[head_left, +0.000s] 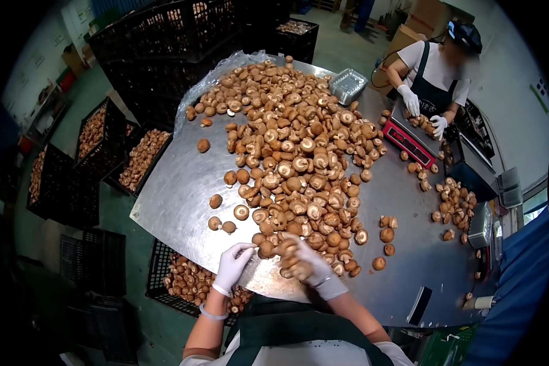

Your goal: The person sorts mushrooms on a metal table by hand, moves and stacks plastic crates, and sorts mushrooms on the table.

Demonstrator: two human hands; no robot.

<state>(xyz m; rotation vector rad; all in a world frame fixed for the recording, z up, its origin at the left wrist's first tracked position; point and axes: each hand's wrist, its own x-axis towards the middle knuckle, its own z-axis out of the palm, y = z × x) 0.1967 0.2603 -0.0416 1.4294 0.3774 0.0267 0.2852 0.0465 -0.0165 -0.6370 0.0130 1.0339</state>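
A large heap of brown mushrooms (299,152) covers the middle of the metal table (183,177) and reaches its near edge. My right hand (321,271), in a white glove, is closed around several mushrooms (291,259), smeared by motion, low over the near end of the heap. To its left, my gloved left hand (232,268) has its fingertips drawn together beside a round mushroom (266,249); whatever is between them is too small to make out. A few single mushrooms (241,212) lie on the metal just beyond my left hand.
Across the table at right, a person (436,79) in white gloves handles mushrooms on a red scale (409,145). Clear plastic trays (348,86) stand at the back. A black crate (158,283) of mushrooms sits below the near left edge. A dark flat device (419,305) lies front right.
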